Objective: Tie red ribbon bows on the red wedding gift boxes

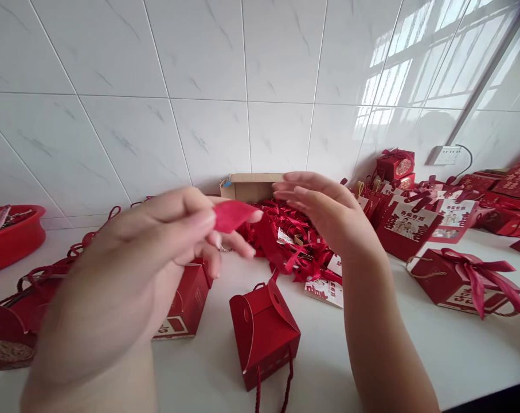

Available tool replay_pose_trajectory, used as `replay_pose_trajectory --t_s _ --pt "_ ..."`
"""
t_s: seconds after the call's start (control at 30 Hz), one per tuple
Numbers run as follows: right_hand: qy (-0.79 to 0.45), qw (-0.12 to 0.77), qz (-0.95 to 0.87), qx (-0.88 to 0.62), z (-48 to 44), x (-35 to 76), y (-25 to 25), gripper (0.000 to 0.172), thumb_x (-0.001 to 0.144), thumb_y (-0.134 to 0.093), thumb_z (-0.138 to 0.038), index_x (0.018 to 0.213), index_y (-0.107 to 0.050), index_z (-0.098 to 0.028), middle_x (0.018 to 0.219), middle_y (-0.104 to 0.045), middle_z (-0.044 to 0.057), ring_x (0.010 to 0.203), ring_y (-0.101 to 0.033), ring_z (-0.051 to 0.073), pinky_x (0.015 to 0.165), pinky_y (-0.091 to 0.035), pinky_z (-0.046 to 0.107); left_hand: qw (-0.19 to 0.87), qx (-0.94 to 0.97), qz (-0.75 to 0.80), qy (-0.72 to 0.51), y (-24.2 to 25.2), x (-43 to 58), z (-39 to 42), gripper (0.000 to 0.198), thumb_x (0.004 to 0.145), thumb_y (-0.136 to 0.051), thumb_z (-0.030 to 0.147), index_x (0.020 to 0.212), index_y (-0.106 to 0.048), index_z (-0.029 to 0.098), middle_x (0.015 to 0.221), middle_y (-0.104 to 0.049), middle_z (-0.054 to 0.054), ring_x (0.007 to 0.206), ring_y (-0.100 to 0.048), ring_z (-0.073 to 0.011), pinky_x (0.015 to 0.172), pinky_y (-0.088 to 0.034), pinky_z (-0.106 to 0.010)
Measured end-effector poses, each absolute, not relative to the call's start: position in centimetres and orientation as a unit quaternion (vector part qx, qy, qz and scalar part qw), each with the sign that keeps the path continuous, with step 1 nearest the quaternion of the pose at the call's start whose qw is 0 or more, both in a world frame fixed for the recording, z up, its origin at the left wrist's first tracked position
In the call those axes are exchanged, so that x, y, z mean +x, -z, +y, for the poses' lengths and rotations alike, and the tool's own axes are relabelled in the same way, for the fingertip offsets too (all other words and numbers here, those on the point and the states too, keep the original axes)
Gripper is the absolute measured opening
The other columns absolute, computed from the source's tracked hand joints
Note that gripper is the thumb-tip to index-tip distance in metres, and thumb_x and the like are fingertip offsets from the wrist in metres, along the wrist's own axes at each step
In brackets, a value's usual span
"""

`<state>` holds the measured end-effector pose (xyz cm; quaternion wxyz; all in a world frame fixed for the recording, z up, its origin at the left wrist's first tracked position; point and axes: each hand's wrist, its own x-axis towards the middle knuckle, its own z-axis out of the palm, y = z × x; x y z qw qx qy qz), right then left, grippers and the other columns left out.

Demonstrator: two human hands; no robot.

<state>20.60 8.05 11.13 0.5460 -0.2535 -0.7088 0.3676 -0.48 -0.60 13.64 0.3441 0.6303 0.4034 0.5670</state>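
Note:
My left hand (169, 235) pinches the end of a red ribbon (234, 215) between thumb and forefinger, held up above the table. My right hand (324, 206) is raised beside the pile of red ribbons (302, 246), its fingers stretched out and nothing visible in them. Below and between my hands stands a small red gift box (264, 327) with its curved top flaps folded over and twisted cord handles hanging at the front. Part of another red gift box (186, 304) shows behind my left hand.
An open cardboard box (255, 188) lies against the tiled wall behind the ribbons. On the right are a bow-tied red box (470, 284), printed red bags (408, 223) and stacked boxes. A red basin (19, 241) stands far left. A printed card (324, 291) lies near the ribbons.

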Motion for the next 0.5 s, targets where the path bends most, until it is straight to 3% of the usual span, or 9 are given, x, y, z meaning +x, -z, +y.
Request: replay_pose_trajectory --t_s 0.13,0.27,0.5 --pt "-0.547 0.383 -0.737 -0.107 5.9 19.4 -11.9 0.039 0.091 -0.041 -0.051 0.088 -0.066 -0.021 0.09 -0.07 0.005 0.09 -0.066 0.018 0.084 -0.051 0.033 0.316 0.71 0.431 -0.458 -13.8 0.2 -1.1 0.028 0.085 -0.051 0.036 0.062 -0.057 0.021 0.041 -0.05 0.005 0.035 -0.043 -0.0061 0.036 -0.031 -0.018" --pt "-0.558 0.32 -0.75 -0.153 5.7 19.9 -11.9 0.038 0.083 -0.056 -0.053 0.067 -0.059 -0.019 0.057 -0.06 0.0 0.058 -0.06 0.014 0.056 -0.05 0.025 0.228 0.747 0.477 -0.404 -13.7 0.1 -1.0 0.033 0.085 -0.051 0.042 0.06 -0.055 0.021 0.04 -0.044 0.005 0.038 -0.039 -0.0072 0.036 -0.028 -0.019" --pt "-0.473 0.325 -0.796 -0.194 5.3 21.9 -12.4 0.022 0.076 -0.069 -0.038 0.077 -0.063 -0.017 0.065 -0.059 -0.001 0.056 -0.052 0.009 0.051 -0.044 0.021 0.178 0.756 0.537 -0.329 -13.4 0.9 -1.2 0.032 0.085 -0.048 0.046 0.066 -0.058 0.022 0.05 -0.049 0.003 0.042 -0.044 -0.01 0.038 -0.032 -0.021"
